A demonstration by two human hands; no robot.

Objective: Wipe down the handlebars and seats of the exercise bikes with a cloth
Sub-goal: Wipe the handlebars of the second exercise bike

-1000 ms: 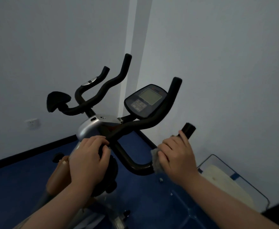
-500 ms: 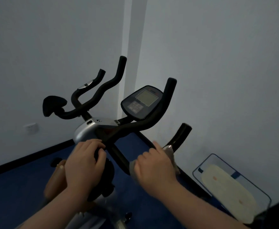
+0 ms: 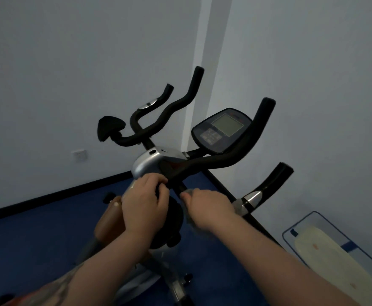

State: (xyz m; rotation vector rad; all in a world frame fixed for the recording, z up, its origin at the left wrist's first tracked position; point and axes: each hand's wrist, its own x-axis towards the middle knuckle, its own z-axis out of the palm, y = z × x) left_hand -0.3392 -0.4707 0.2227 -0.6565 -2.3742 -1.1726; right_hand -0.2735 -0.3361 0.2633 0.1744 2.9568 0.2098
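Cloth (image 3: 235,205) bunched under right hand (image 3: 209,208), fingers curled round it on black handlebar (image 3: 220,162), centre frame. Left hand (image 3: 144,208) fingers wrapped round handlebar stem, just left.

A black exercise bike handlebar (image 3: 220,162) curves up on both sides, its right ends pointing toward the white wall. A grey cloth (image 3: 237,205) is wrapped around the lower right bar, just beside a shiny silver sensor patch (image 3: 252,197). A dark console (image 3: 221,130) with a pale screen sits tilted at the centre.
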